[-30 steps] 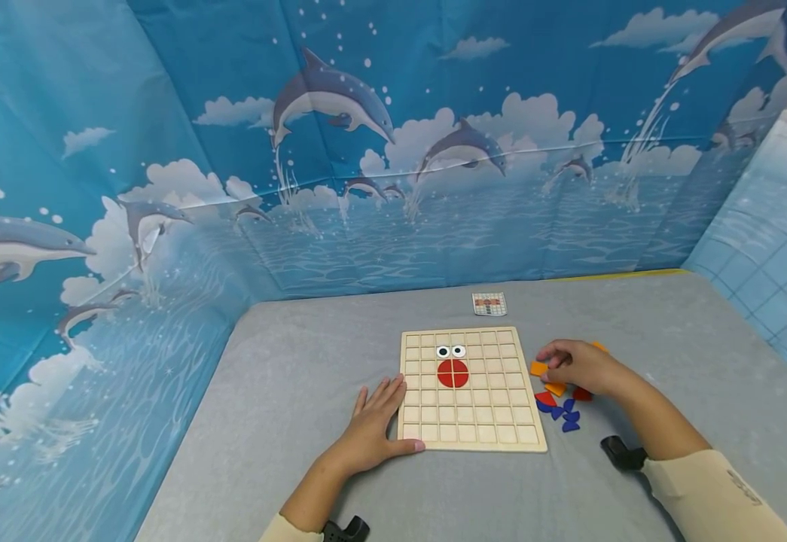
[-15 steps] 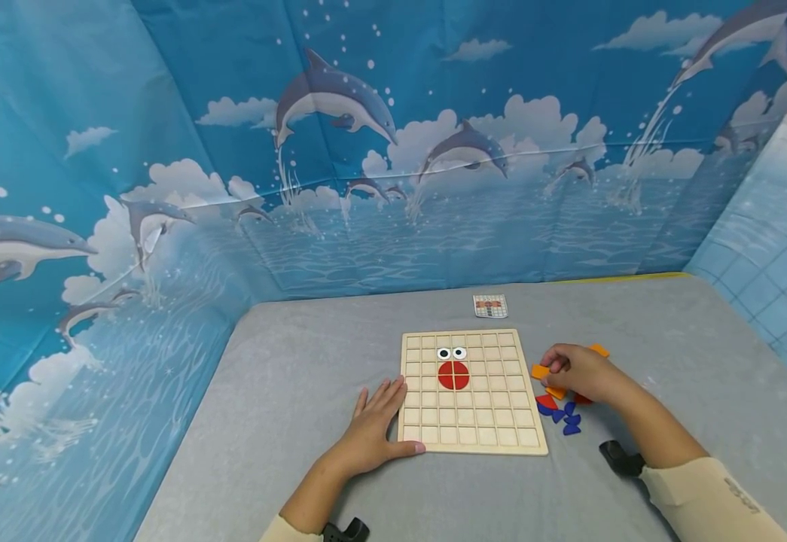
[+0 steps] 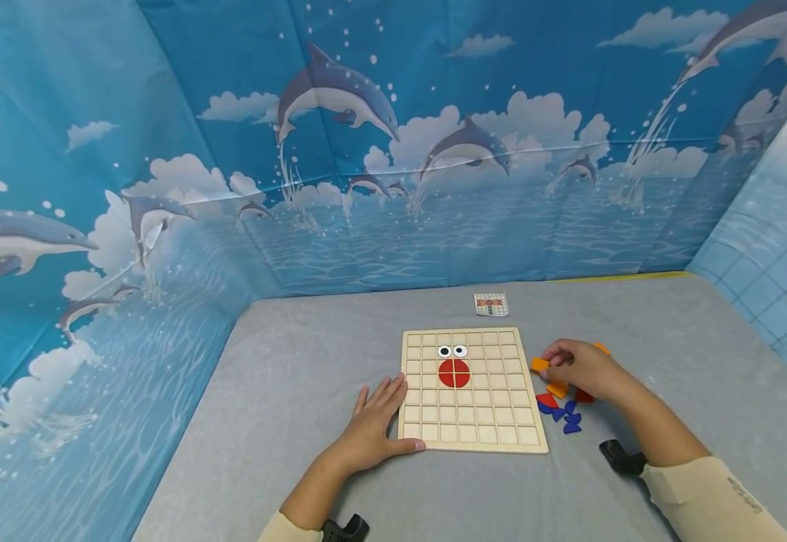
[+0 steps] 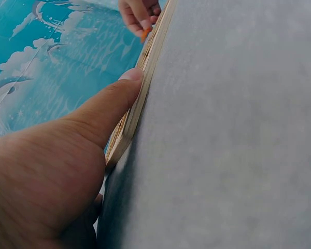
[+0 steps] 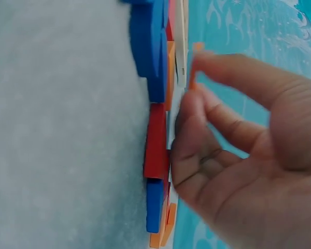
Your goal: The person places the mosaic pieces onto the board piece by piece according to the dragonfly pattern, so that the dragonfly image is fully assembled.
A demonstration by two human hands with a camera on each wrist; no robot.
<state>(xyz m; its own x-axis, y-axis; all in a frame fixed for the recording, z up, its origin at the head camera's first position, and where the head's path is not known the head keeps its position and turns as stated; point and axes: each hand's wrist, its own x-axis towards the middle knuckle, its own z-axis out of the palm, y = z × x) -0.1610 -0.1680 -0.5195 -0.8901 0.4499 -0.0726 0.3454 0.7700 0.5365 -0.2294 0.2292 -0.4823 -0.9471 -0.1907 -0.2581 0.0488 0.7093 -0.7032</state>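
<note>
A wooden grid board (image 3: 495,415) lies flat, with two eye tiles (image 3: 452,351) and a red circle of quarter pieces (image 3: 454,373) set in its squares. My left hand (image 3: 373,425) rests at its left edge, fingers spread, thumb at the near left corner. In the left wrist view the thumb (image 4: 111,104) lies along the board's edge. My right hand (image 3: 583,367) is beyond the board's right side, above loose pieces. Between thumb and forefinger it pinches an orange piece (image 5: 192,79), seen edge-on in the right wrist view.
Right of the board lie several blue pieces (image 3: 571,418), red pieces (image 3: 546,400) and orange pieces (image 3: 558,388). A small printed card (image 3: 491,304) lies behind the board on the grey cloth (image 3: 312,354). A dolphin-print curtain (image 3: 366,248) stands behind.
The right hand shifts only slightly near the orange pieces and keeps its pinch. The left hand and board stay put; the head view moves a little.
</note>
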